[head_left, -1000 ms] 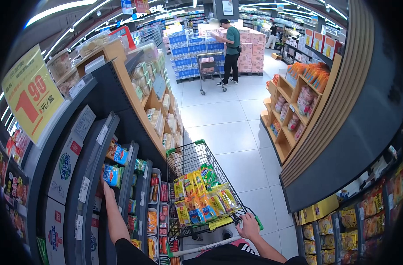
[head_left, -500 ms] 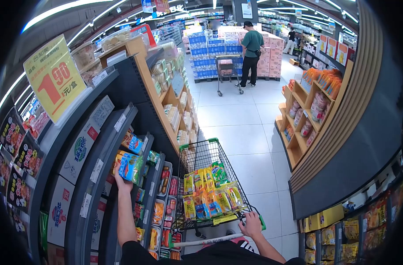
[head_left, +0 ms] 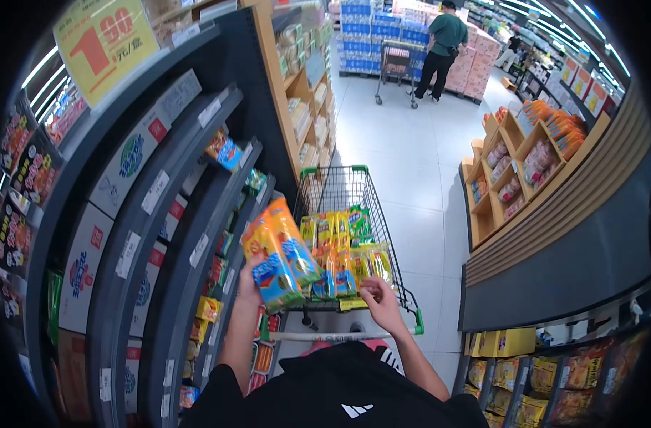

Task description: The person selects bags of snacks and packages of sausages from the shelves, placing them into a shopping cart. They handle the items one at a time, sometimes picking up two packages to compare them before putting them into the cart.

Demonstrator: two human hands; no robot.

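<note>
My left hand [head_left: 250, 284] grips a pair of orange-and-blue snack packets [head_left: 277, 258], lifted between the shelf and the shopping cart [head_left: 372, 207]. Part of the hand is hidden behind the packets. My right hand [head_left: 380, 298] is off the cart handle [head_left: 325, 335], held over the near edge of the basket by a yellow packet [head_left: 372, 264]. Its fingers are loosely bent and apart, with nothing visible in them. In the basket lie several yellow packets, more orange-and-blue packets [head_left: 336, 272] and a green packet [head_left: 359, 223].
Dark shelves [head_left: 172, 171] line my left side, with a yellow price sign [head_left: 105, 46] above. Wooden display racks [head_left: 511, 178] stand on the right. Ahead, a person in a green top [head_left: 445, 46] stands beside another cart [head_left: 400, 68] and stacked goods.
My left hand has brought the packets from the shelf toward the cart. My right hand has left the handle and moved over the basket's edge. The view has tipped downward.
</note>
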